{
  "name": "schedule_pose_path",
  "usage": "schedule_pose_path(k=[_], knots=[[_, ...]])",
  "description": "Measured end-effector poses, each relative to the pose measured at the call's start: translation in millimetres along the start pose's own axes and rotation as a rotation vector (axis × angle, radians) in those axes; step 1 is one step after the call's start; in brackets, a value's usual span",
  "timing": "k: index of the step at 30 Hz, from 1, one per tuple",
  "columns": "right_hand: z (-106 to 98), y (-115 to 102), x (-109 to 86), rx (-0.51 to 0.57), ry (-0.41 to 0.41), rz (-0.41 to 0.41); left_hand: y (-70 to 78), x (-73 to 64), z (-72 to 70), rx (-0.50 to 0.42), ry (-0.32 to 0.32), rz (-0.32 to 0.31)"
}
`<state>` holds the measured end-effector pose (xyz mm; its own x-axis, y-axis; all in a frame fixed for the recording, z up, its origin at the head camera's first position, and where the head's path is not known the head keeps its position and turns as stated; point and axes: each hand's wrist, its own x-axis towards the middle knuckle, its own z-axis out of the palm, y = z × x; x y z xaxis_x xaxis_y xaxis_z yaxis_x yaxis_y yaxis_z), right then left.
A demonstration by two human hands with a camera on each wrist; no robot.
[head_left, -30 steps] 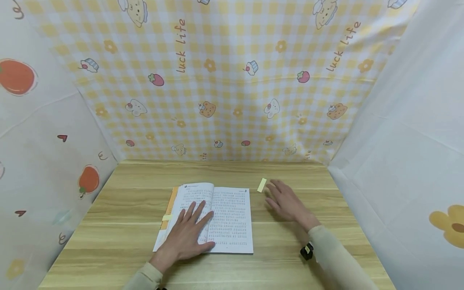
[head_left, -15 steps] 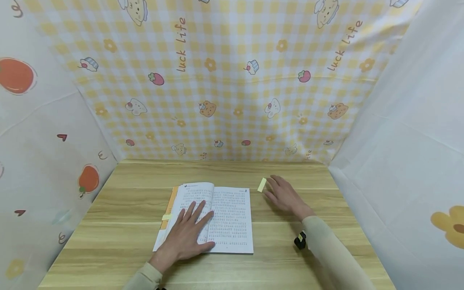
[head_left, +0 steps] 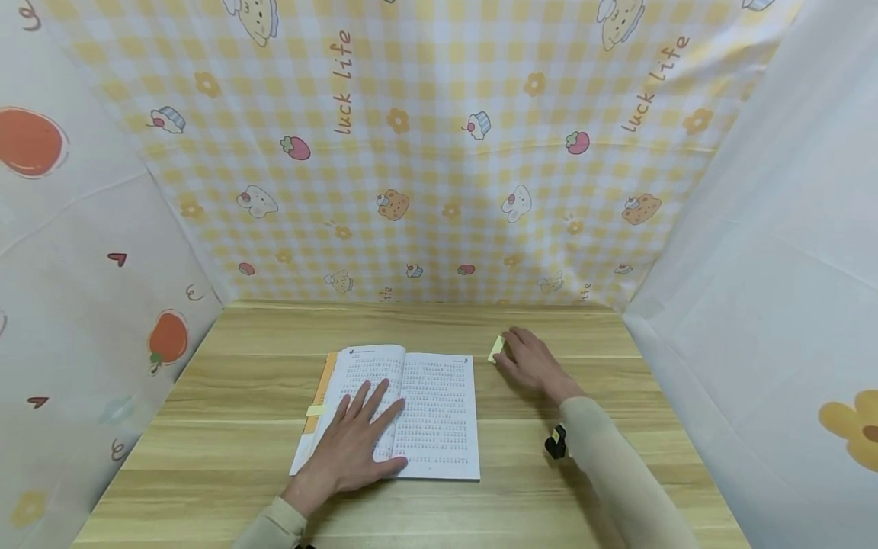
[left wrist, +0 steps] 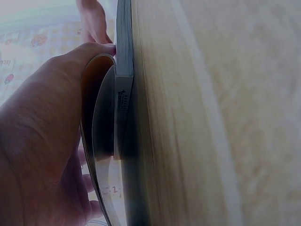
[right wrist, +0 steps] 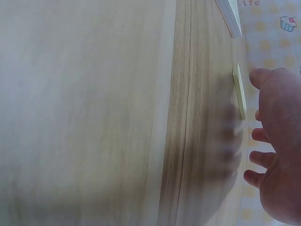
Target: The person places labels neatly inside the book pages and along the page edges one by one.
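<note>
Yellow pad [head_left: 495,350] beside right hand [head_left: 533,363]; left hand [head_left: 350,450] on open book [head_left: 439,415].

Head view bright; left wrist dim, hazy; right wrist: soft shadow on tabletop [right wrist: 94,103].

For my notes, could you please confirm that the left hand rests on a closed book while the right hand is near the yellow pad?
Not quite: the head view shows the book open. The left hand does rest on it, with the right hand near the yellow pad.
</note>
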<state>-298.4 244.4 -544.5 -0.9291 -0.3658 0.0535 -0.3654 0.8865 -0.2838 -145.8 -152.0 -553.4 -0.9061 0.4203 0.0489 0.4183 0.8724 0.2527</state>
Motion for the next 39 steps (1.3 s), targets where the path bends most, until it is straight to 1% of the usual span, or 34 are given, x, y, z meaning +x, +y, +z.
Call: schedule_pose_path(k=[4, 7, 12, 22, 27, 35, 39], knots=[[1.0, -1.7, 3.1, 0.012, -0.022, 0.019, -0.1, -0.5, -0.1, -0.001, 0.007, 0.005], [3.8, -1.6, 5.7, -0.003, -0.037, 0.027, 0.0, -1.0, 0.3, -0.005, 0.017, 0.009], [7.0, -0.5, 8.7, -0.015, -0.058, 0.042, 0.2, -2.2, 0.5, -0.011, 0.014, 0.012], [4.7, -0.3, 13.2, 0.024, -0.061, 0.048, -0.6, -1.1, 0.3, -0.017, -0.01, 0.0], [4.1, -1.1, 14.1, 0.039, -0.066, 0.06, 0.3, -2.5, -0.7, -0.021, 0.006, 0.0], [4.0, -3.3, 15.3, 0.032, -0.065, 0.073, 0.6, -2.8, -1.6, -0.023, 0.003, -0.004], [5.5, -4.5, 15.7, 0.02, -0.046, 0.072, 0.5, -3.0, -1.8, -0.027, -0.005, -0.01]])
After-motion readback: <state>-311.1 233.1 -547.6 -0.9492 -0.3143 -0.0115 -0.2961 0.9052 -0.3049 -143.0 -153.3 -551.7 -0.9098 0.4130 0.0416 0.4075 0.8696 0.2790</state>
